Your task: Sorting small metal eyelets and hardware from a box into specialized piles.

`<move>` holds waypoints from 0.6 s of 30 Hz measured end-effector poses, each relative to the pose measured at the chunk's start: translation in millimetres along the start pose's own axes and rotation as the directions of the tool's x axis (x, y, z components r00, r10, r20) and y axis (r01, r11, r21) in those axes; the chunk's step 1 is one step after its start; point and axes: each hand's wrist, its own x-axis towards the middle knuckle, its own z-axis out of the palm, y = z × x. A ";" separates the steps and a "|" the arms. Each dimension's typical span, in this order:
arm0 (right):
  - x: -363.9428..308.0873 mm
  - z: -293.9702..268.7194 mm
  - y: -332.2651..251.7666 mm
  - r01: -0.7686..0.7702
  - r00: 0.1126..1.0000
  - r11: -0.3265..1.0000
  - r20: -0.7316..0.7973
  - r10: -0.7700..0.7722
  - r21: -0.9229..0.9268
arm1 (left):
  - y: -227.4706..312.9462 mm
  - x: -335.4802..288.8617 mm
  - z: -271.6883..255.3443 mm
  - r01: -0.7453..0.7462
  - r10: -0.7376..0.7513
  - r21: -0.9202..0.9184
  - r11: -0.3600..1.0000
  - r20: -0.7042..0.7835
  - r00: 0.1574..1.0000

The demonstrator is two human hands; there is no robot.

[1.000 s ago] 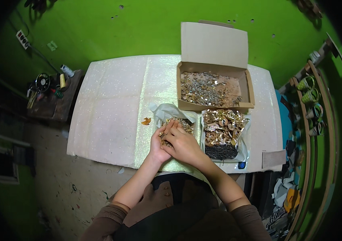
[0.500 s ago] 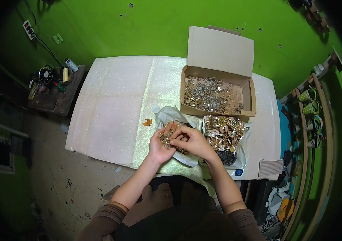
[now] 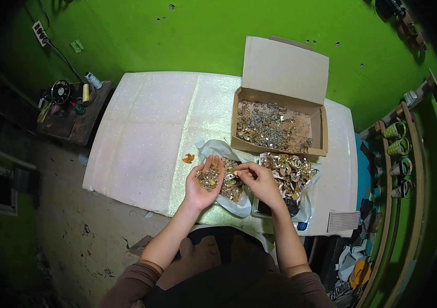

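Note:
My left hand [image 3: 202, 191] is cupped palm up with its fingers stretched, bearing a heap of small gold and silver metal pieces [image 3: 207, 178]. To its right, my right hand [image 3: 261, 184] pinches a small shiny piece [image 3: 236, 173] between thumb and forefinger. Below that pinch lies a white plastic bag [image 3: 239, 208] holding more small metal pieces [image 3: 230, 191]. Beside my right hand, a second white-lined container [image 3: 308, 201] is heaped with larger gold and silver fittings [image 3: 289, 174] and a black cluster [image 3: 291, 206]. My right hand covers part of this container.
Behind the bags stands an open cardboard box [image 3: 324, 134] with small metal pieces [image 3: 267, 123] across its bottom. An orange-brown scrap [image 3: 188, 158] lies on the glittery white table cover [image 3: 141, 138]. A striped card [image 3: 343, 221] rests at the right edge. Sandals hang on a wooden rack [image 3: 418, 154].
My right hand has moved right, away from my left palm and over the bag, with a small piece in its pinch. My left palm now shows its heap more openly.

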 end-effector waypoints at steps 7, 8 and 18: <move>-3.1 4.5 -8.8 0.307 0.949 0.900 0.026 -0.314 -0.309 | -5.2 5.0 -0.3 -0.007 0.007 -0.016 1.000 -0.007 1.000; -6.8 7.5 -14.9 0.253 0.967 0.915 0.057 -0.248 -0.314 | -6.8 6.8 -1.9 -0.003 0.003 -0.015 1.000 -0.008 1.000; -10.2 32.3 -11.2 0.433 0.886 0.688 0.133 -0.445 -0.583 | -12.3 12.7 -8.1 -0.023 0.023 0.132 0.991 -0.002 1.000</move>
